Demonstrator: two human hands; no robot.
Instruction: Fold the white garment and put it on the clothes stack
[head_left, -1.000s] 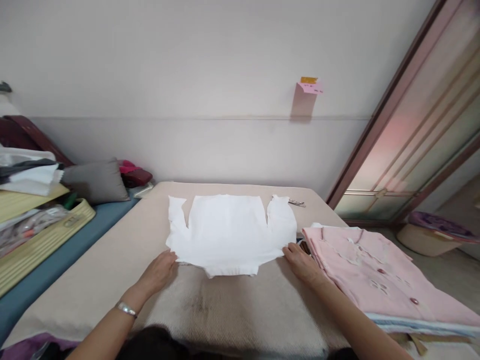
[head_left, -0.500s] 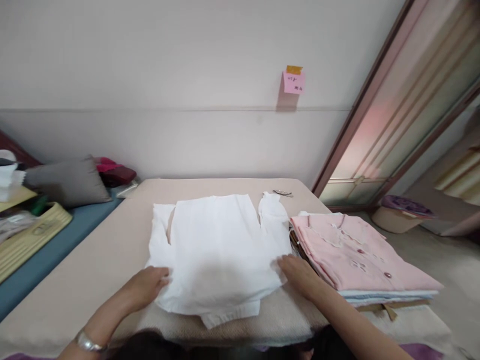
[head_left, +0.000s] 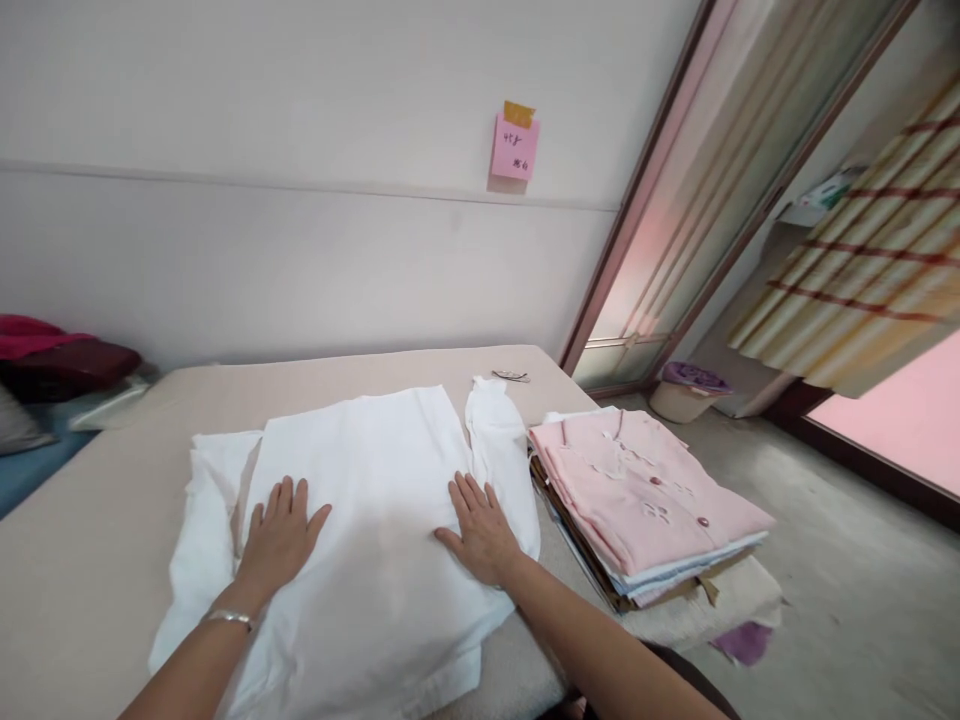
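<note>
A white shirt [head_left: 367,500] lies spread out on the beige bed-like surface [head_left: 97,520], its sleeves out at both sides. My left hand [head_left: 281,535] rests flat on the left part of the cloth, fingers spread, a silver bracelet on the wrist. On the right part, near the right sleeve, my right hand [head_left: 480,530] presses down flat with its fingers apart. Neither hand grips the fabric. Right of the shirt stands a stack of folded clothes, topped by a pink buttoned garment [head_left: 637,500].
A pair of glasses [head_left: 511,376] lies by the far edge. On the wall hangs a pink note [head_left: 514,146]. A lined bin [head_left: 686,392] stands on the floor at right, near a striped curtain [head_left: 862,260]. Dark red cloth [head_left: 67,365] lies at far left.
Both hands have moved from the shirt's near side edges inward and onto its top, fingers now spread. The view has turned to the right. The shirt's body lies nearer me in the view.
</note>
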